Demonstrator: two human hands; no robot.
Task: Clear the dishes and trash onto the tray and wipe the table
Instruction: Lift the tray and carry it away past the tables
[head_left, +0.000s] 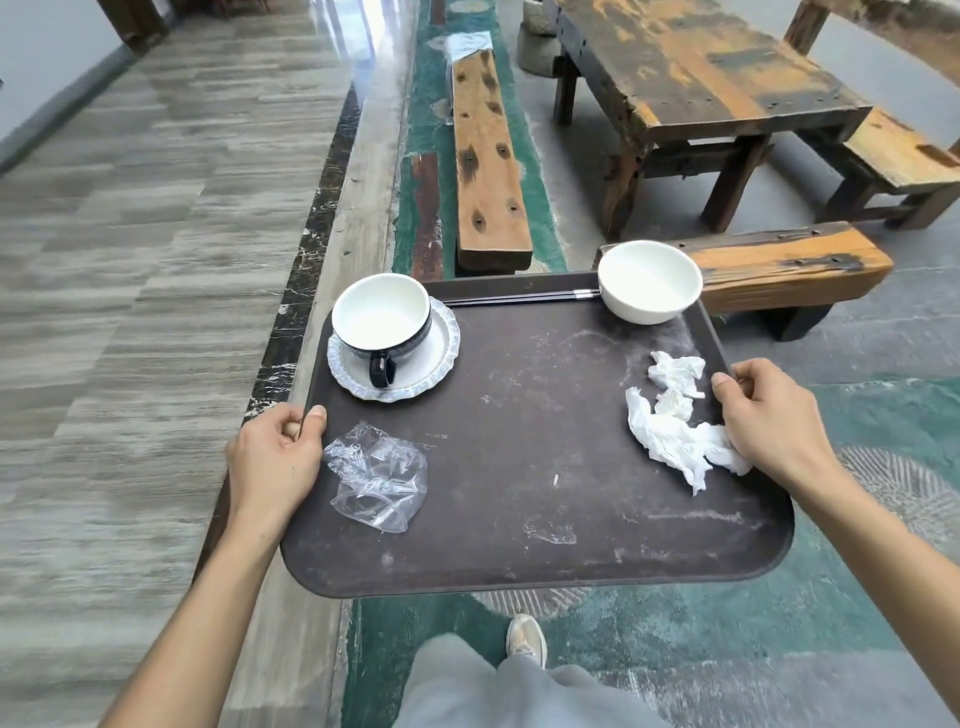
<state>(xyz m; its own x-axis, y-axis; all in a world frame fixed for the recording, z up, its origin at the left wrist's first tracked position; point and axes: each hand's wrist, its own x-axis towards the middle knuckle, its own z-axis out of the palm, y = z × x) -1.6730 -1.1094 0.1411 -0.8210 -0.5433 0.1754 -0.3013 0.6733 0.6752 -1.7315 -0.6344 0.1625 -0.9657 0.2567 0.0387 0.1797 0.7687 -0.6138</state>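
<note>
I hold a dark brown tray (535, 467) in the air in front of me. My left hand (275, 457) grips its left rim, and my right hand (769, 415) grips its right rim. On the tray stand a black-and-white cup (382, 322) on a white saucer (441, 358) at the far left and a white bowl (649, 280) at the far right, with dark chopsticks (519, 298) lying between them. Crumpled clear plastic (376, 478) lies near my left hand. Crumpled white tissues (675, 415) lie by my right hand.
A long wooden bench (488, 150) runs ahead below the tray. A rustic wooden table (696, 78) and two more benches (789, 260) stand to the right. A grey plank floor (130, 260) stretches on the left, teal painted floor under my shoe (527, 639).
</note>
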